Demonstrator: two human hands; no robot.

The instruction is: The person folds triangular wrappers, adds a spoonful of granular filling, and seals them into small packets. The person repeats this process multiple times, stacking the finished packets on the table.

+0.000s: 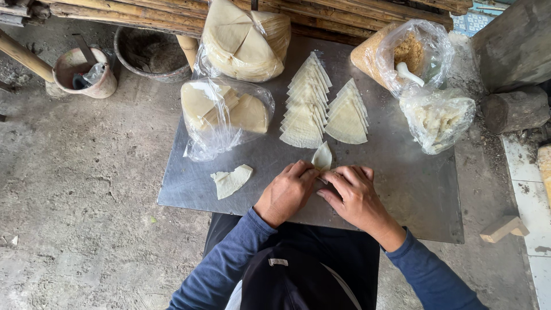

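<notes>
Wrapper: pale dough wedge (322, 156) at frame centre, on the metal table (419, 189) — probably thin, limp, easily torn; best pinched at its edges.
Left hand (287, 192): knuckles up, fingers curled, pinching the wedge's lower left edge.
Right hand (353, 195): fingers bent inward — tips meeting the left's at the wedge's base.

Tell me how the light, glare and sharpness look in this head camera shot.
Head view: soft, even daylight, faint shadows; mild sheen on the metal tabletop and clear bags; both hands and the wrapper piece look sharp; edges bend slightly.
</notes>
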